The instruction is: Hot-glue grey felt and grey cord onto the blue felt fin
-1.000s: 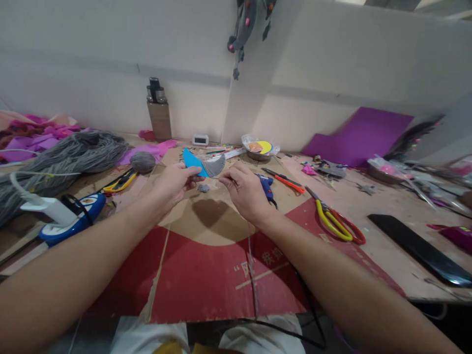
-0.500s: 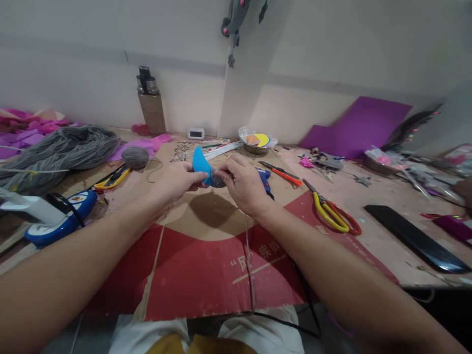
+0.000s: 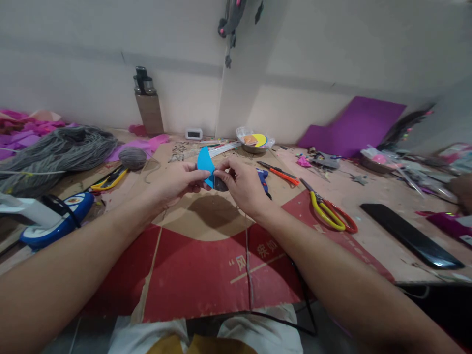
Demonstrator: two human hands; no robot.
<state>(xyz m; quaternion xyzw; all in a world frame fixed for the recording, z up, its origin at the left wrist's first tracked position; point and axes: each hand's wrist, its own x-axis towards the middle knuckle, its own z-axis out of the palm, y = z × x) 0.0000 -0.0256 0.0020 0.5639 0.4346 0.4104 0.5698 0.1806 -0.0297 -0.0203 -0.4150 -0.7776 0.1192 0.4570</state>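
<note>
My left hand (image 3: 179,183) pinches a blue crescent-shaped piece (image 3: 205,158) between thumb and fingers, above the cardboard. The lower right part of this piece is covered in grey (image 3: 221,185), which looks like wound yarn. At that grey part my right hand (image 3: 242,184) is closed, thumb and fingertips together; a grey yarn strand (image 3: 248,260) shows below this hand and runs down over the cardboard's front. The yarn between the right fingertips is too small to make out clearly. A blue glue gun (image 3: 263,181) lies partly hidden behind the right hand.
Red-and-brown cardboard (image 3: 191,275) covers the front of the table. Right of it lie scissors (image 3: 328,211), an orange cutter (image 3: 282,173) and a black slab (image 3: 409,236). To the left are a yarn ball (image 3: 132,158), a yellow cutter (image 3: 110,179), a yarn skein (image 3: 73,150) and a blue power strip (image 3: 55,223).
The blue crescent has shifted slightly right and tilted a little. The right fingertips have moved slightly around its grey part. The camera view has shifted a little.
</note>
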